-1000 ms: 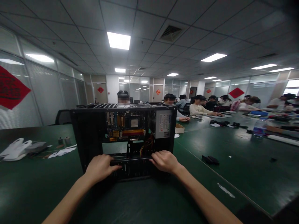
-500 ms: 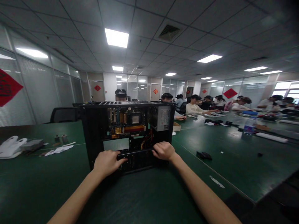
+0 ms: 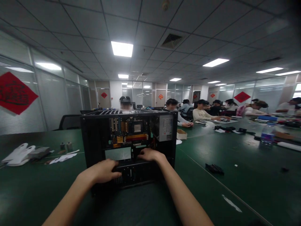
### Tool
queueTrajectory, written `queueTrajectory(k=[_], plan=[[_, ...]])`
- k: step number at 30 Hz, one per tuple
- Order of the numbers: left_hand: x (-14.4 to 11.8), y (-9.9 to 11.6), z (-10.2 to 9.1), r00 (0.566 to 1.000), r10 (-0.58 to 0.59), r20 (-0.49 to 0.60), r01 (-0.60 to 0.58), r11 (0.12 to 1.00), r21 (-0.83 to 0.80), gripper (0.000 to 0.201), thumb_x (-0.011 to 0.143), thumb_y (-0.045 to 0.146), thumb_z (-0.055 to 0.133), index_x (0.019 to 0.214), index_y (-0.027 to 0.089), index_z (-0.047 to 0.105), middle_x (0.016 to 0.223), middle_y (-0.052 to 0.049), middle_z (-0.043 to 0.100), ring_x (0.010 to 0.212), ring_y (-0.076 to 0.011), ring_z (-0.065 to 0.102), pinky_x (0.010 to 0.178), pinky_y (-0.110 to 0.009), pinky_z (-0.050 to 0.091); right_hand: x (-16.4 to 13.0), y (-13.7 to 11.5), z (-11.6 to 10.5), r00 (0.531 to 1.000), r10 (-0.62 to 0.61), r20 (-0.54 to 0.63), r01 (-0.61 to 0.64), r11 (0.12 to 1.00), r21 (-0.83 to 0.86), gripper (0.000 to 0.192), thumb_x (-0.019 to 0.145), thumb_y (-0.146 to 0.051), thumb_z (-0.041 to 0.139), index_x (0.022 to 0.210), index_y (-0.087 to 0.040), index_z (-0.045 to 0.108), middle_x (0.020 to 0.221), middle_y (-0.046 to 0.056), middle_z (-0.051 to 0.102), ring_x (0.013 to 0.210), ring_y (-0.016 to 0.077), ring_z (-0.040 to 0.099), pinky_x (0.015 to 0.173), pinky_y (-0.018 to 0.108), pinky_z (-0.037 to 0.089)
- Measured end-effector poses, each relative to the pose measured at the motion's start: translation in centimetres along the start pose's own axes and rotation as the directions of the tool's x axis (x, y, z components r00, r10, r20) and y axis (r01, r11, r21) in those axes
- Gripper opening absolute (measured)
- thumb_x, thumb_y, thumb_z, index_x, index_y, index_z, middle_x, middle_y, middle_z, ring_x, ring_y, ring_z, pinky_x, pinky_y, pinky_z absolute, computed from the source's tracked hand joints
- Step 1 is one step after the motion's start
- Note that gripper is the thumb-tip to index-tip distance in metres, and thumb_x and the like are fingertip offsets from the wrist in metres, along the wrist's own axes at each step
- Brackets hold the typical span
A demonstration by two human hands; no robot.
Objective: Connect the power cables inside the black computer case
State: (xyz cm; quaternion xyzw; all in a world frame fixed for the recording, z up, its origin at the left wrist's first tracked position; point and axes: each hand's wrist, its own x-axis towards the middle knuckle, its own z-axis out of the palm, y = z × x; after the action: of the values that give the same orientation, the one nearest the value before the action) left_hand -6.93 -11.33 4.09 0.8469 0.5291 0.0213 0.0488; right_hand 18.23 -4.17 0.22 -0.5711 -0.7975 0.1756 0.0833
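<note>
An open black computer case (image 3: 94,138) stands on the green table (image 3: 211,194) in front of me, its motherboard (image 3: 128,130) and grey power supply (image 3: 166,127) showing inside. My left hand (image 3: 102,171) rests on the near lower frame of the case, fingers curled over a black drive part (image 3: 131,171). My right hand (image 3: 148,154) reaches deeper into the lower bay, fingers down on the same black part by the cables.
White gloves (image 3: 17,153), a grey block, small cylinders and paper scraps lie at the left. A small black part (image 3: 214,169) lies on the right. A cardboard box (image 3: 181,134) sits behind the case. Several people sit along the far right, with a water bottle (image 3: 265,135).
My right hand has moved left and further into the case, off the bar's right end. My left hand stays on the near frame. The view tilted slightly.
</note>
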Motion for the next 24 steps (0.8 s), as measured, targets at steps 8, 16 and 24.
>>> queueTrajectory(k=[8, 16, 24], plan=[[0.3, 4.1, -5.6, 0.985, 0.098, -0.142, -0.129, 0.966, -0.225, 0.05, 0.085, 0.059, 0.047, 0.113, 0.023, 0.068, 0.106, -0.007, 0.072, 0.094, -0.0229, 0.067, 0.081, -0.03, 0.052, 0.7, 0.7, 0.4, 0.987, 0.036, 0.155, -0.03, 0.999, -0.041, 0.037, 0.087, -0.038, 0.057, 0.11, -0.013, 0.072, 0.11, 0.016, 0.07, 0.101, 0.03, 0.065, 0.08, 0.033, 0.047], [1.0, 3.5, -4.7, 0.971, 0.139, -0.196, -0.167, 0.977, -0.131, 0.05, 0.086, 0.054, 0.052, 0.126, 0.025, 0.061, 0.115, -0.007, 0.07, 0.101, -0.0259, 0.066, 0.086, -0.034, 0.052, 1.4, 1.8, 0.6, 0.989, -0.063, -0.135, 0.115, 0.9, 0.421, 0.02, 0.083, -0.015, 0.054, 0.095, -0.013, 0.07, 0.094, 0.005, 0.07, 0.079, 0.0135, 0.061, 0.068, 0.021, 0.043], [0.9, 2.2, -4.5, 0.905, 0.268, -0.331, -0.318, 0.942, -0.104, 0.083, 0.075, 0.049, 0.069, 0.147, 0.029, 0.034, 0.149, -0.005, 0.044, 0.134, -0.0271, 0.044, 0.112, -0.04, 0.037, -2.4, -1.5, -3.1, 0.944, -0.259, -0.206, 0.33, 0.688, 0.646, 0.012, 0.081, -0.017, 0.056, 0.087, -0.014, 0.066, 0.085, 0.002, 0.064, 0.069, 0.0106, 0.055, 0.058, 0.019, 0.042]])
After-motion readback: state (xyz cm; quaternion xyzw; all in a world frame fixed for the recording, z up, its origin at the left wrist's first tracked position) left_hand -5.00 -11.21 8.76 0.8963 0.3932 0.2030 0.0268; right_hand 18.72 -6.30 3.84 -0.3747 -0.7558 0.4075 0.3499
